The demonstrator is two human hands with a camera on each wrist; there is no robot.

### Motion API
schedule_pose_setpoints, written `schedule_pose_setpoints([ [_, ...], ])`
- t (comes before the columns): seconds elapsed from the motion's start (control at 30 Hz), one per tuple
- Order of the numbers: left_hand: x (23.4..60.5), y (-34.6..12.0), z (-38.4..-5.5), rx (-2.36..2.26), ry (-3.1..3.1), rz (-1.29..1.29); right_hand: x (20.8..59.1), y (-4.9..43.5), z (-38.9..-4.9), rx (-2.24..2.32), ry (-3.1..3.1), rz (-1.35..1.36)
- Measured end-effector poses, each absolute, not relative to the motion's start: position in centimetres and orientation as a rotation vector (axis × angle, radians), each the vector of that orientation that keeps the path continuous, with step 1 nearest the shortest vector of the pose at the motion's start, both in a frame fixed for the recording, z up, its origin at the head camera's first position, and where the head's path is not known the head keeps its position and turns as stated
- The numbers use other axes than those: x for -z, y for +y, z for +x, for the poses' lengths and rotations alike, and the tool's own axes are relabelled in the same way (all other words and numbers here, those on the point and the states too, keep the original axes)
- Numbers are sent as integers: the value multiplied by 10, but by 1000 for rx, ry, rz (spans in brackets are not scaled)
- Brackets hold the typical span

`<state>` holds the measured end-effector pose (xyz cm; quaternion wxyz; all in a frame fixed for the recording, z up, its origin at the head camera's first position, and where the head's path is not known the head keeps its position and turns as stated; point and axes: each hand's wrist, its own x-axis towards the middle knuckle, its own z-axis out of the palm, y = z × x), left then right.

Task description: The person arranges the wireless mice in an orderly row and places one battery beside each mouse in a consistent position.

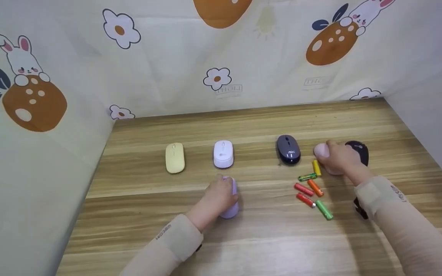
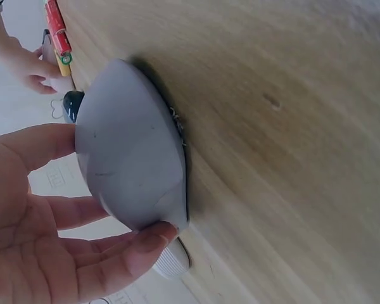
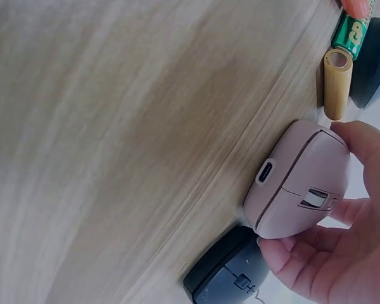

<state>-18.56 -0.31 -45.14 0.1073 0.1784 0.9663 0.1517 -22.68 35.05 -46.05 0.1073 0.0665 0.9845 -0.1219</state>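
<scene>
My left hand (image 1: 216, 194) grips a lilac computer mouse (image 1: 229, 211) by its sides, near the middle of the wooden table. The left wrist view shows the thumb on one side of this mouse (image 2: 130, 139) and fingertips on the other, its underside close over the wood. Farther right, my right hand (image 1: 343, 158) holds a pink mouse (image 1: 321, 150) between thumb and fingers. In the right wrist view the pink mouse (image 3: 304, 183) shows its scroll wheel and a charging port at the front. A black mouse (image 1: 360, 150) lies right beside it, partly hidden by the hand.
Yellow (image 1: 175, 158), white (image 1: 223, 154) and dark grey (image 1: 288, 149) mice stand in a row at the back. Several loose batteries (image 1: 315, 188) in red, orange, yellow and green lie left of my right forearm. A patterned cloth (image 1: 167, 69) hangs behind the table (image 1: 267, 234).
</scene>
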Motion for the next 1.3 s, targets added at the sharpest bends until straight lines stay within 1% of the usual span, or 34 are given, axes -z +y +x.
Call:
schedule_pose_setpoints([
  [0.23,457,2,-184,-491,2855,514,463,350,-227,361,2896,212],
  [0.6,470,7,-192,-517,2834,295,468,350,-228,306,2917,201],
  [0.8,467,2,-196,-534,2808,237,469,349,-229,301,2910,203],
  [0.93,454,-15,-198,-528,2841,237,469,347,-230,311,2900,203],
  [1.13,435,-60,-204,-529,2899,171,469,348,-228,337,2885,214],
  [1.3,434,-100,-205,-472,2941,128,469,349,-227,346,2890,212],
])
